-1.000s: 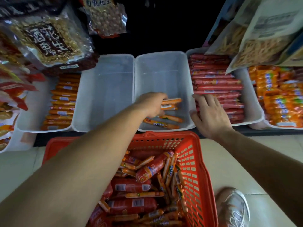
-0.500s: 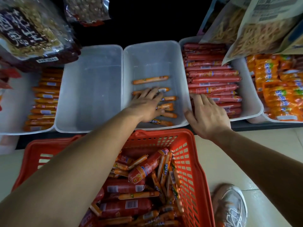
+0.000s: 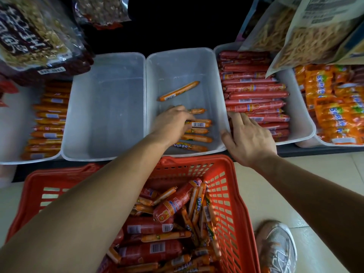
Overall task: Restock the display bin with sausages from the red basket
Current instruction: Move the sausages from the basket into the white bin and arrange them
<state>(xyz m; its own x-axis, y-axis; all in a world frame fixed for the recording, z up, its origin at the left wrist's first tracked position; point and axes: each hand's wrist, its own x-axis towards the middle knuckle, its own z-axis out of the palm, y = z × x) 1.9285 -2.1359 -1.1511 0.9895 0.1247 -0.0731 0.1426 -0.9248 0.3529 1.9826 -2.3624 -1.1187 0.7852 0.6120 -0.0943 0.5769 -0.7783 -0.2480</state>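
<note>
The left hand point(image 3: 173, 123) is inside the display bin point(image 3: 183, 67), palm down, with its fingers bent onto a row of thin orange sausages point(image 3: 197, 138). These lie side by side at the bin's near right end. Whether the hand pinches one cannot be determined. The right hand point(image 3: 250, 138) is spread and relaxed, holding nothing. Its thumb is at the display bin's right rim and its fingers rest on the red sausages point(image 3: 254, 95) in the adjoining bin to the right. One loose orange sausage point(image 3: 178, 91) lies tilted near the display bin's middle, apart from the row. The red basket point(image 3: 233, 196) stands on the floor just in front of the display bin, under the left forearm, and contains mixed sausages point(image 3: 173, 203), thick red and thin orange. A translucent bin point(image 3: 104, 107) adjoins on the left. Snack bags point(image 3: 29, 36) hang above. A shoe point(image 3: 275, 251) is beside the basket's right side.
</note>
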